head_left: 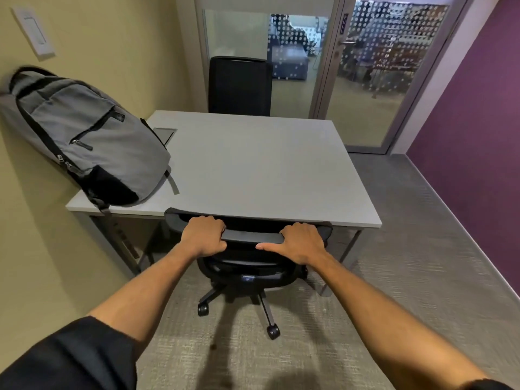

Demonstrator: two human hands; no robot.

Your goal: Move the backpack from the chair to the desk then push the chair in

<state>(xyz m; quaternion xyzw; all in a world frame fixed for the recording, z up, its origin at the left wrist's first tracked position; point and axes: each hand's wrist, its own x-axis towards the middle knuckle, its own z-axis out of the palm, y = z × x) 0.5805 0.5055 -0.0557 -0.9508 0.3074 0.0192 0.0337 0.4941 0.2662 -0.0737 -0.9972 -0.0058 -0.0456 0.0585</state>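
A grey and black backpack (84, 139) stands on the left side of the light grey desk (261, 167), leaning against the yellow wall. A black office chair (247, 266) on wheels sits at the desk's near edge, its seat under the tabletop and the top of its backrest touching the edge. My left hand (205, 236) grips the top of the backrest on the left. My right hand (299, 243) rests on the same top rail on the right, fingers curled over it and thumb stretched along its near side.
A second black chair (240, 85) stands at the desk's far side before a glass partition and door (374, 80). A purple wall (478, 136) runs along the right. Grey carpet (408, 249) spreads right of the desk. A cable hatch (166, 133) sits in the desktop behind the backpack.
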